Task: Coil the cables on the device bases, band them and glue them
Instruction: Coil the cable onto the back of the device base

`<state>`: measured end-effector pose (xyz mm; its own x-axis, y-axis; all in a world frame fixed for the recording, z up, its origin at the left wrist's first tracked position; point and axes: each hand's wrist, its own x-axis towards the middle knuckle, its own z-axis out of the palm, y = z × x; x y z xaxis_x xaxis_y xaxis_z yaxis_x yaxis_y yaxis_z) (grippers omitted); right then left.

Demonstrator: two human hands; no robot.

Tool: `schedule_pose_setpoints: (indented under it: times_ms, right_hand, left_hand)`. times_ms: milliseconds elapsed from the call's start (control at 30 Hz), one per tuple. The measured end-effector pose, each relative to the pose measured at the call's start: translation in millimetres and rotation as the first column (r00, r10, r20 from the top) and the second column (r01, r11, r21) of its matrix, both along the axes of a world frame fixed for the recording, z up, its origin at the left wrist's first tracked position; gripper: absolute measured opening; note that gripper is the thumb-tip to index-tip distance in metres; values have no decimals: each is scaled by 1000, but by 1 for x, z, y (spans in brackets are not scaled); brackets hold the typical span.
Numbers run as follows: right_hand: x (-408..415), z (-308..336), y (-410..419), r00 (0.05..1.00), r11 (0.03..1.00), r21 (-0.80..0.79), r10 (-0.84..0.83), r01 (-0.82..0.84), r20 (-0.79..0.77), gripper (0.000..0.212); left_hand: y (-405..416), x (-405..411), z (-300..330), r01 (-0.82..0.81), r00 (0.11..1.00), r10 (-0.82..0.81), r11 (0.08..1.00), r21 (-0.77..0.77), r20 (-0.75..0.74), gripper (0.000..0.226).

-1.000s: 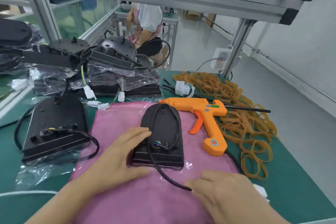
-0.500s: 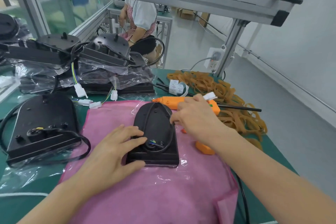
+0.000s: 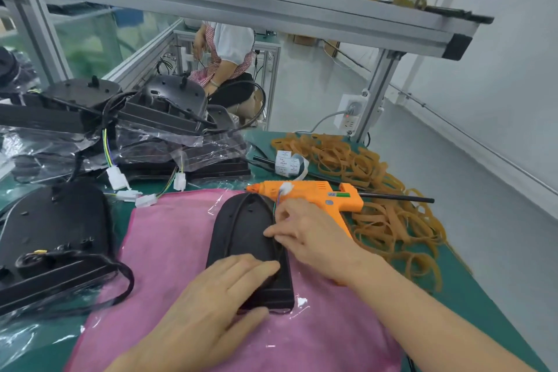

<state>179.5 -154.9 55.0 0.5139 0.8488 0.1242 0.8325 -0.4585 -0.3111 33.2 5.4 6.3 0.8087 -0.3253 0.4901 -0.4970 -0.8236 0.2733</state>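
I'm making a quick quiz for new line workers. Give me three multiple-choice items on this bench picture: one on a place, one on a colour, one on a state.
1. Where does the glue gun lie?
A. On the upper shelf
B. On the bench beyond the device base
C. On the floor

2. What colour is the cloth under the device base?
A. Pink
B. Blue
C. White

3. What is the left hand doing?
A. Lifting the glue gun
B. Hanging idle
C. Resting flat on the device base

Answers:
1 B: it lies past the base, beside the rubber bands.
2 A: the cloth shows pink.
3 C: its fingers lie straight across the near end, while the right hand pinches the cable.
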Motion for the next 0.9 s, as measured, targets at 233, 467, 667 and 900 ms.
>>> schedule_pose_setpoints:
  times_ms: [233,467,667,900]
  right_hand:
    - [-41,-22,-12,995,974,217,-80,67,54,24]
    - [-19,-7,-15,984,995,86,60,-46,-165,37]
    - [69,29,-15,961,926,263,-244,271,-130,27]
    - [169,16,39,978,870,-448,-177,208,111,33]
  left_hand:
    - [-7,2,8,43,991,-44,999,14,130,23]
    - [-5,67,29,-224,936,207,974,-28,-286,75]
    - [-2,73,29,-186,889,244,966,182,-388,70]
    - [-2,70,36,-126,890,215,963,236,-401,64]
